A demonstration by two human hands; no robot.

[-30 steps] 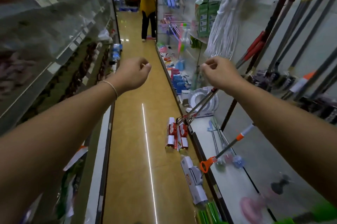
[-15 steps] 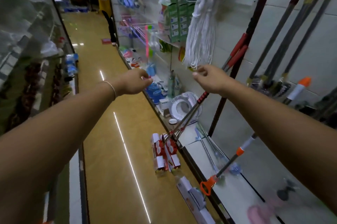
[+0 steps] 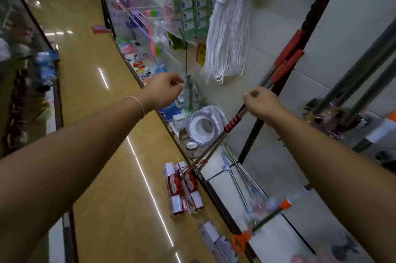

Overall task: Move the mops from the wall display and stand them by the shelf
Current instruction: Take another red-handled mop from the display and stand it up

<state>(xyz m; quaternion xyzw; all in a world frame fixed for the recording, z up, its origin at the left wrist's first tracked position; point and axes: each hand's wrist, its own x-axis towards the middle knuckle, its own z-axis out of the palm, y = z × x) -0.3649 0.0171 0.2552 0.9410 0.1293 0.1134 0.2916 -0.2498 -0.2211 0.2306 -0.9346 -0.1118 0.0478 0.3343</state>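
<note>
Head view: both arms reach forward. Right hand (image 3: pixel 262 105), fingers curled, sits against the mops (image 3: pixel 216 145), whose metal poles run from red grips at 1 o'clock down past it to red-and-white packaged heads on the floor (image 3: pixel 111 198) at 7 o'clock; whether it grips a pole I cannot tell. Left hand (image 3: pixel 164 91) hovers at 9 o'clock from the right one, well apart from the poles, fingers loosely curled, holding nothing visible. A white string mop head (image 3: pixel 228 27) hangs at 12 o'clock above the hands.
</note>
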